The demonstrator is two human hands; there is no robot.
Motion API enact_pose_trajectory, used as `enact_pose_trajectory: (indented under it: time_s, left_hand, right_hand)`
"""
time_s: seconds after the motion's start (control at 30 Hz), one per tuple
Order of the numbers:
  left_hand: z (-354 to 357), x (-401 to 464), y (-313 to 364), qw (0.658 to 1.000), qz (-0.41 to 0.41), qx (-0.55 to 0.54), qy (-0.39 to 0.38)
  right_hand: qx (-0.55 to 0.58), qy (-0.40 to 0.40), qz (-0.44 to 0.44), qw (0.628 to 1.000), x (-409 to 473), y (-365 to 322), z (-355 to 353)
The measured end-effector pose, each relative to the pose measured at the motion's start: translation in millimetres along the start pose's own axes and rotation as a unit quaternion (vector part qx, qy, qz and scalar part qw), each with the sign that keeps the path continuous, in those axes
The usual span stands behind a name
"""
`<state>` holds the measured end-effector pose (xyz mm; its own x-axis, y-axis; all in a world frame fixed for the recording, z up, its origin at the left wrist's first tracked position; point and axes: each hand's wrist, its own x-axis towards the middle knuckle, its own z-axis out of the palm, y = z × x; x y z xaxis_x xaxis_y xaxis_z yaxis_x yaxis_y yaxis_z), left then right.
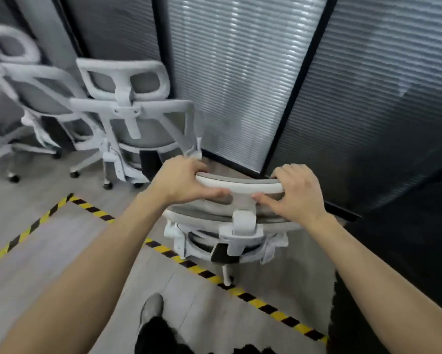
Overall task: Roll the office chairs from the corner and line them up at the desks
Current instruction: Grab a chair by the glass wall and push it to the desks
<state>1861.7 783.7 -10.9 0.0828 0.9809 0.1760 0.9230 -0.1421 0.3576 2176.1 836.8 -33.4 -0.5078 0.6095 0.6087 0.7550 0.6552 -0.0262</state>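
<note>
Both hands grip the chair's headrest [240, 186] — left hand [181, 181] and right hand [298, 191] with fingers curled over its ends. We judge the near chair [230, 233], at the corner blinds [235, 80], rigid, free-rolling — steerable from the headrest.

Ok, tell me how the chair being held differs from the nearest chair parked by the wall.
Both hands, left hand and right hand, grip the held chair by its headrest; the parked chair stands untouched. The held chair straddles the striped floor tape; the parked one sits beyond it. Both are white-framed, grey mesh.
</note>
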Motion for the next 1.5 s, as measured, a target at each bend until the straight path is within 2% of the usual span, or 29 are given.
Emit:
enact_pose_trajectory:
  time_s: [0.2,0.4,0.57,0.77,0.97,1.07,1.27,1.5]
  left_hand:
    - [-4,-85,20,0.997,-0.065,0.014,0.044]
    - [-10,-186,25,0.983,-0.149,-0.011,0.103]
    - [-21,-263,18,0.966,-0.191,-0.003,0.172]
    - [-39,-348,17,0.938,-0.269,0.030,0.216]
    - [-47,-411,8,0.894,-0.298,0.199,0.268]
    - [-43,-437,-4,0.860,-0.339,0.249,0.288]
    - [-61,-488,-47,0.795,-0.419,0.294,0.326]
    - [-80,-529,-75,0.718,-0.503,0.320,0.360]
  right_hand:
    - [0.086,0.043,-0.056,0.994,-19,-24,-6]
    - [0.172,0.104,-0.126,0.971,-30,-78,-4]
    - [0.248,0.116,-0.179,0.945,-29,-137,3]
    - [0.312,0.100,-0.259,0.909,-17,-210,17]
    - [0.356,0.068,-0.369,0.856,9,-302,36]
    - [0.378,0.040,-0.382,0.842,3,-349,46]
    - [0.426,-0.019,-0.392,0.815,18,-451,63]
    - [0.492,-0.020,-0.433,0.755,44,-561,88]
